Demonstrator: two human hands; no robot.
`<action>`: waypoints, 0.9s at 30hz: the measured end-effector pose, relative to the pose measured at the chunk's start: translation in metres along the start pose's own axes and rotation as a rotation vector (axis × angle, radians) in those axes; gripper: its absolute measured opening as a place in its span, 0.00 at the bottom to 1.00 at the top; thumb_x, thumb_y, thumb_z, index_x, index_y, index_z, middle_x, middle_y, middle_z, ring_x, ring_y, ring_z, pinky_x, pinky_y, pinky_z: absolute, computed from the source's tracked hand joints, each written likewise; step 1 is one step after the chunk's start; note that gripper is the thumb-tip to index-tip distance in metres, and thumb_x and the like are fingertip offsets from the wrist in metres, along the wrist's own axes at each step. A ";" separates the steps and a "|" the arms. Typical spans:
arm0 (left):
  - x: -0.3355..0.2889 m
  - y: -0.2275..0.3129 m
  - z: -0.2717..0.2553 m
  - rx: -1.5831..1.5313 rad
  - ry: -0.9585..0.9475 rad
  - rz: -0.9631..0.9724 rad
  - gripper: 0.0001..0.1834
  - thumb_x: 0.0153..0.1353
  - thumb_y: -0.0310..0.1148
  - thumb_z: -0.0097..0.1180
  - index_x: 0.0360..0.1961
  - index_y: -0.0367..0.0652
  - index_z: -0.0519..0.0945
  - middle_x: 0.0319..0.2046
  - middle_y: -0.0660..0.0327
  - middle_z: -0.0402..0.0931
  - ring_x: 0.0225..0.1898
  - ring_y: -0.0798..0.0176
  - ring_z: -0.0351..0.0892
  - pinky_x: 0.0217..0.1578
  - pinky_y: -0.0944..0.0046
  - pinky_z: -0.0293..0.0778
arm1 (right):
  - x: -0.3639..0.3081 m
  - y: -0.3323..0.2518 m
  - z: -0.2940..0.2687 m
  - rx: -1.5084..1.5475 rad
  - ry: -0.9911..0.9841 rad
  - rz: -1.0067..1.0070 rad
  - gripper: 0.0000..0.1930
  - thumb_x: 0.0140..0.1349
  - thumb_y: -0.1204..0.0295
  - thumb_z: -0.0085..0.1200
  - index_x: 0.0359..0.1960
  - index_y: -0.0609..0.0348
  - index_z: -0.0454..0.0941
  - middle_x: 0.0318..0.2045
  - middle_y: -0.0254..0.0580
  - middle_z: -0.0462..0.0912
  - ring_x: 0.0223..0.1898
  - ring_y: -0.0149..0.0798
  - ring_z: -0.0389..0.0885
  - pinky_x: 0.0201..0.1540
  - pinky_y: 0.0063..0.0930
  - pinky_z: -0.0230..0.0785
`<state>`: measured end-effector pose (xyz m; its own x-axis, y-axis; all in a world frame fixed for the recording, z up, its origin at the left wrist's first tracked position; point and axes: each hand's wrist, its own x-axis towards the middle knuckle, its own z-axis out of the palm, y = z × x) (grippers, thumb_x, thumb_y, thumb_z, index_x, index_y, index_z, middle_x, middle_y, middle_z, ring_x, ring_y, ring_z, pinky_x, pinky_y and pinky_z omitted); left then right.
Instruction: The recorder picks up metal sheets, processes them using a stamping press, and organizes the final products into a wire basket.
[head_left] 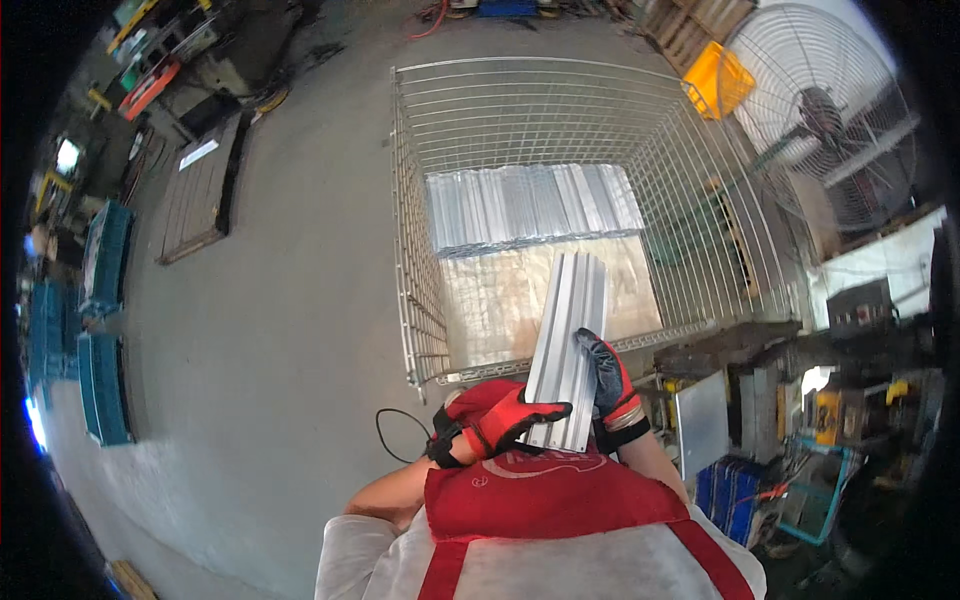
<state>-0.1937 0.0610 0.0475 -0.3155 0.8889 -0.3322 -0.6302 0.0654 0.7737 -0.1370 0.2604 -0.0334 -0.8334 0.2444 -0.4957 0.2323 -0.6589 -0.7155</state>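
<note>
Both my hands wear red and dark gloves and grip a long silvery metal profile [563, 345] with ridges along its length. My left hand [515, 418] is closed around its near end, thumb across the top. Farther up, my right hand [606, 378] wraps its right side. The profile slants away from me, its far end over the front of a wire mesh cage [520, 68]. Inside that cage, at the back, lies a packed row of similar metal profiles [535, 205]. A pale sheet [490, 310] covers the cage floor in front of them.
A large round fan [825, 115] stands at the right, beside a yellow bin [718, 80]. Teal crates [105, 390] line the far left, and a wooden pallet [205, 190] lies on the grey floor [300, 250]. A blue crate [728, 497] and metal equipment sit close on my right.
</note>
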 end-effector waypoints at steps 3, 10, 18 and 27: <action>0.050 -0.025 0.012 -0.097 0.109 0.035 0.19 0.54 0.31 0.52 0.47 0.36 0.70 0.41 0.62 0.73 0.43 0.71 0.70 0.46 0.70 0.65 | 0.022 -0.035 -0.016 -0.048 -0.077 -0.001 0.20 0.61 0.66 0.39 0.50 0.67 0.64 0.48 0.43 0.70 0.51 0.37 0.66 0.57 0.30 0.53; 0.151 -0.038 0.094 0.265 0.179 0.313 0.18 0.55 0.29 0.50 0.48 0.37 0.70 0.44 0.61 0.71 0.46 0.69 0.69 0.48 0.69 0.63 | 0.071 -0.104 -0.140 -0.006 -0.128 0.135 0.21 0.60 0.65 0.42 0.50 0.67 0.64 0.48 0.42 0.70 0.50 0.35 0.67 0.56 0.29 0.54; 0.264 -0.011 0.143 -0.217 0.188 -0.077 0.18 0.51 0.28 0.53 0.46 0.40 0.71 0.45 0.56 0.70 0.47 0.62 0.68 0.48 0.64 0.64 | 0.095 -0.177 -0.215 -0.149 -0.046 -0.009 0.20 0.59 0.67 0.42 0.50 0.66 0.65 0.47 0.41 0.71 0.49 0.34 0.68 0.54 0.29 0.57; 0.350 -0.017 0.122 -0.627 0.202 -0.281 0.20 0.48 0.23 0.55 0.45 0.40 0.72 0.44 0.58 0.70 0.46 0.63 0.70 0.47 0.64 0.66 | 0.144 -0.222 -0.257 -0.010 -0.016 0.065 0.21 0.61 0.65 0.39 0.54 0.61 0.60 0.52 0.41 0.66 0.52 0.35 0.65 0.55 0.31 0.56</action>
<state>-0.2067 0.4260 -0.0160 -0.1685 0.7713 -0.6138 -0.9768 -0.0471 0.2089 -0.1795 0.6243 -0.0726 -0.8240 0.1902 -0.5337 0.2914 -0.6655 -0.6872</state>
